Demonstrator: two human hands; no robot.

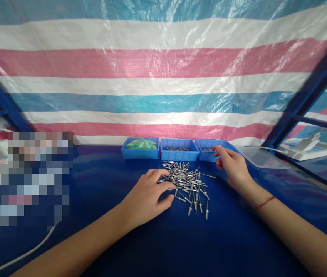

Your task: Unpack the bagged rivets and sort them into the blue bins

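Note:
A loose pile of several silver rivets (188,182) lies on the blue table (163,238). My left hand (148,196) rests at the pile's left edge, fingers curled, thumb and fingertips pinching among the rivets. My right hand (232,165) hovers by the front rim of the right blue bin (209,151), fingers loosely bent; whether it holds a rivet is hidden. The middle blue bin (179,150) has some rivets in it. The left blue bin (140,149) holds green pieces.
A striped plastic tarp (163,77) hangs behind the bins. A clear plastic lid (263,157) lies to the right of the bins. A white cable (21,256) runs across the near left corner. Blue frame bars (304,100) stand at both sides.

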